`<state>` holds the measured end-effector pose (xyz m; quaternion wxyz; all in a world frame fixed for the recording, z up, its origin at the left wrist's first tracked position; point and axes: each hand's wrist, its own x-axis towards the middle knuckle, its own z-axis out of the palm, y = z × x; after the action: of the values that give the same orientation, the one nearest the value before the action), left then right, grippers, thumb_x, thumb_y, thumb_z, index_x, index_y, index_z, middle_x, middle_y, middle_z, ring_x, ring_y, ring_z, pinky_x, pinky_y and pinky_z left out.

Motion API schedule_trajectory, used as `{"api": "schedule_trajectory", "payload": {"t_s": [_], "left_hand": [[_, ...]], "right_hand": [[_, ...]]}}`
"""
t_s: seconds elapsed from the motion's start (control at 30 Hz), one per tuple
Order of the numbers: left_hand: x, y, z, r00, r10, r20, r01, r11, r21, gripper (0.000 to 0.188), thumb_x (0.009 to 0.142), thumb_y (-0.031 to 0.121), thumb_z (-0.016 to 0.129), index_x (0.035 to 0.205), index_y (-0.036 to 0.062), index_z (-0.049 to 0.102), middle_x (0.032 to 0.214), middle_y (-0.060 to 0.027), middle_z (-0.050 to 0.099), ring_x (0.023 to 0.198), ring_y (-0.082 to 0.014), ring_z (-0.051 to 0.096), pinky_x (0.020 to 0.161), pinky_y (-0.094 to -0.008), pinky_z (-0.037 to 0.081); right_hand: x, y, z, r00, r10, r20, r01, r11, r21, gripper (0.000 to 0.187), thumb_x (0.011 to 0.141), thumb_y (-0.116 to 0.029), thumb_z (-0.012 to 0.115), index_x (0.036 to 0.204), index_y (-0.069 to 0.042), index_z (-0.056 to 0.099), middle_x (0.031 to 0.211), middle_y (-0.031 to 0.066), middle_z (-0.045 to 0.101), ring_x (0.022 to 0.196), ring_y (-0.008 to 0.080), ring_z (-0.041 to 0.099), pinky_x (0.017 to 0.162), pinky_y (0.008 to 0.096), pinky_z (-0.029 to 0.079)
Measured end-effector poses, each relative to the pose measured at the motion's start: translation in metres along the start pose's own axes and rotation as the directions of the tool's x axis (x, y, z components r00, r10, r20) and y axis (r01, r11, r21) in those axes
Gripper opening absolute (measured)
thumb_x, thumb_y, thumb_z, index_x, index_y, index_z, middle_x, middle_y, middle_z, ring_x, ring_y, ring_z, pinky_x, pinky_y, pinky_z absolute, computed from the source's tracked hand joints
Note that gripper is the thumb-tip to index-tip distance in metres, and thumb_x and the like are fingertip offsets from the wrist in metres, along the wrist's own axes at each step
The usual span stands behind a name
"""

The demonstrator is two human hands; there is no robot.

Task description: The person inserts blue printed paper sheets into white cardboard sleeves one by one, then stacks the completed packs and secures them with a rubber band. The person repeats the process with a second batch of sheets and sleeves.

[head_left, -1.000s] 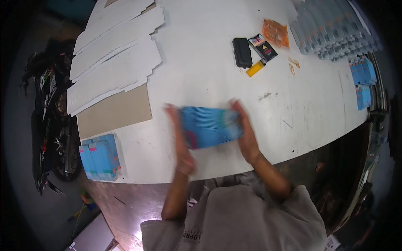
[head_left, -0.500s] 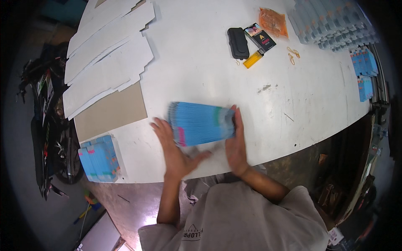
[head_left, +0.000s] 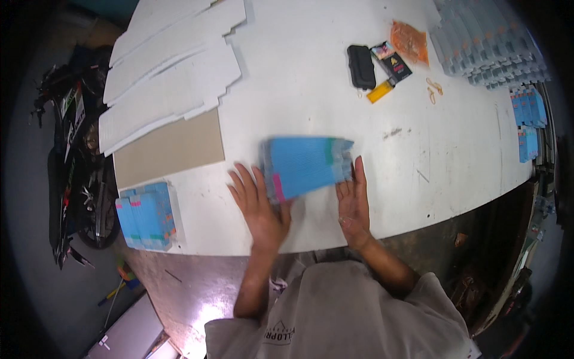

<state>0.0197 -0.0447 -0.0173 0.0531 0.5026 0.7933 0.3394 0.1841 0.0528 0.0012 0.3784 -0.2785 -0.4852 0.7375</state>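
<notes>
Right hand (head_left: pixel 354 215) has dropped toward the near right corner of the blue stack (head_left: pixel 308 167) since half a second ago, its palm rolled further upward; left thumb drawn in nearer the stack's near edge; whole view shifted slightly. Stack is centred in front of the person over the white table (head_left: pixel 293 102), between the hands; cannot tell whether its underside fully touches the top. Grip: left hand (head_left: pixel 260 215) has fingers spread beside the left end, right fingers lie straight by the right end; neither is wrapped around the stack, and light contact at either end cannot be told. Handling, judged: many thin, card-like pieces, each light, together moderately heavy; stiff along their length, likely slick face to face, so prone to fan or shear. Right end looks ragged, its tips easily bent. Best hold: flat palms pressing both ends, or a broad squeeze across the outer faces, thumbs on the near edge; avoid pinching single pieces.
</notes>
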Motion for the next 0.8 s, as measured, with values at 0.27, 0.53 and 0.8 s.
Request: {"api": "schedule_trajectory", "payload": {"t_s": [0.27,0.53,0.8], "left_hand": [[0.008,-0.001,0.001,0.996,-0.035,-0.082,0.039,0.998,0.046,0.085,0.089,0.016,0.08,0.157,-0.0087,0.035,0.163,-0.0336,0.034,0.153,-0.0462,0.035,0.123,-0.0622,0.027],[0.013,-0.001,-0.005,0.997,0.014,-0.07,-0.016,0.999,-0.033,0.089,0.088,0.025,0.082,0.155,-0.0113,0.036,0.155,-0.0335,0.047,0.138,-0.0498,0.052,0.118,-0.0605,0.037],[0.013,0.003,-0.005,0.998,-0.003,-0.064,-0.005,0.993,-0.121,0.097,0.085,0.02,0.085,0.157,-0.0129,0.03,0.16,-0.0367,0.037,0.142,-0.0529,0.046,0.117,-0.0556,0.04]], "right_hand": [[-0.001,-0.008,-0.006,0.995,0.088,0.035,-0.088,0.996,-0.003,0.112,0.084,-0.013,0.069,0.165,0.006,-0.006,0.172,0.0238,0.014,0.161,0.0355,0.012,0.13,0.0504,0.006],[0.004,-0.009,-0.011,0.997,0.05,0.063,-0.042,0.991,-0.126,0.102,0.09,-0.003,0.067,0.165,0.007,-0.002,0.17,0.0276,0.016,0.159,0.0372,0.019,0.129,0.0506,0.014],[0.015,-0.004,-0.015,0.995,-0.056,0.084,0.076,0.962,-0.262,0.105,0.09,-0.001,0.069,0.164,0.009,-0.005,0.173,0.0286,0.008,0.16,0.0379,0.017,0.128,0.0508,0.017]]}}
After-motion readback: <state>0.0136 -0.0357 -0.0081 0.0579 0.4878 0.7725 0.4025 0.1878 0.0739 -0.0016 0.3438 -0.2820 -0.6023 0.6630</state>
